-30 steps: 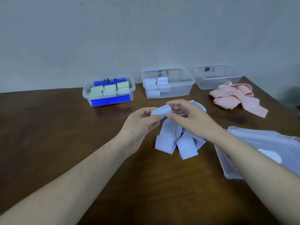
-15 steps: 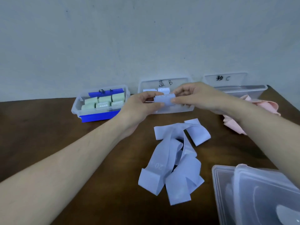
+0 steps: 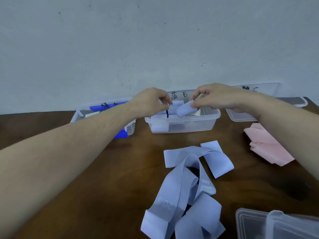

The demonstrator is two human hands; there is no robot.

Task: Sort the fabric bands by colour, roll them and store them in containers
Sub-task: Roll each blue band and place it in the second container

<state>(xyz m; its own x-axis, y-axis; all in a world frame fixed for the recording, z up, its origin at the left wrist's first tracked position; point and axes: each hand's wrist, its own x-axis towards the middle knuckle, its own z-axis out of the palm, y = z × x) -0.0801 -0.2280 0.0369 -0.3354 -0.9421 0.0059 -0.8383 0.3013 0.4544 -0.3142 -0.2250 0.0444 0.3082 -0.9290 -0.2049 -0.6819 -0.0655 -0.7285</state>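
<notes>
My right hand pinches a rolled light-blue band just above the open clear container marked B. Other light-blue rolls lie in that container's left part. Over the container's left side, the curled fingertips of my left hand pinch a thin dark upright strip. Several loose light-blue bands lie tangled on the brown table in front of the container.
Left of B stands a clear container with green rolls and blue dividers, partly hidden by my left forearm. Container C stands at the right by the wall. Pink bands lie in front of it. Clear lids sit at bottom right.
Both hands have carried the blue roll forward from above the loose pile to container B. The left hand has come off the roll and now pinches the dark strip.
</notes>
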